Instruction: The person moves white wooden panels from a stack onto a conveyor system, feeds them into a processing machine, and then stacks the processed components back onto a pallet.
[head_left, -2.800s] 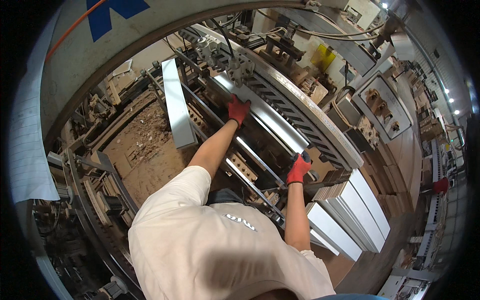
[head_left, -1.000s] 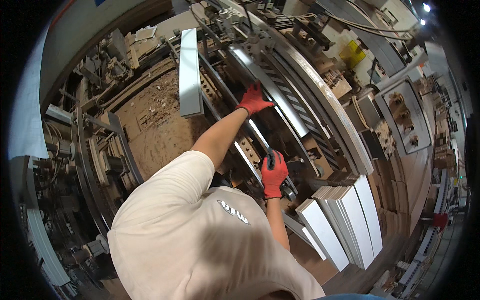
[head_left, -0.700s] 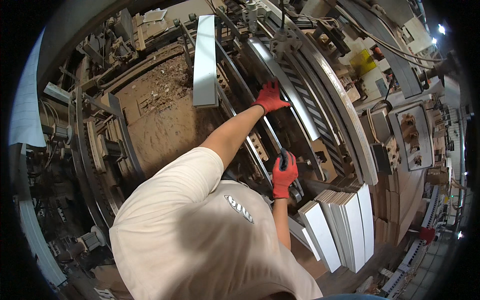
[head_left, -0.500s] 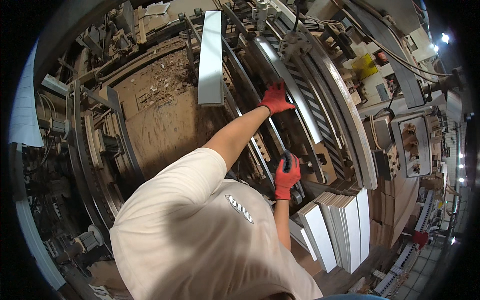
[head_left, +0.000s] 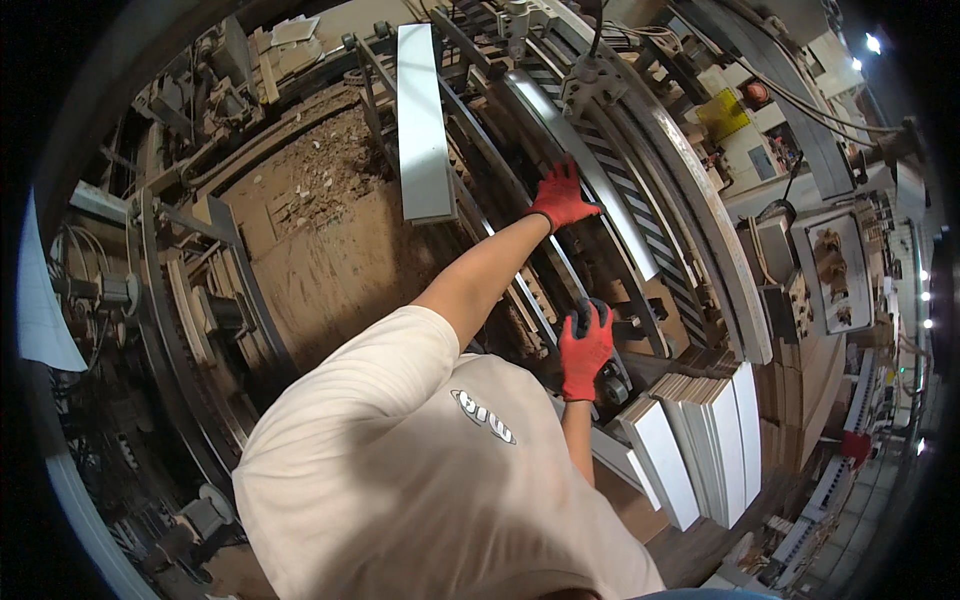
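My left hand (head_left: 565,199), in a red glove, reaches forward over the machine with its fingers spread. It is beside a long, glossy white strip (head_left: 622,222) that lies along a black-and-white striped band; whether the fingertips touch the strip is unclear. Closer to my body, my right hand (head_left: 587,352), in a red glove with dark patches, hovers over the near end of the metal rails (head_left: 550,255). Its thumb and fingers stand apart, and nothing shows between them. A long white board (head_left: 424,130) rests across the rails, left of my left hand.
A stack of white-faced boards (head_left: 700,445) stands on edge at the lower right. Wood chips and dust (head_left: 325,175) cover the machine bed at left. A heavy metal beam (head_left: 715,240) runs along the right, with a clamp-like fitting (head_left: 590,85) above the strip.
The view has shifted a little, so the boards and machine sit slightly differently in the picture. Both hands keep nearly the same poses; the right hand's fingers look somewhat more spread.
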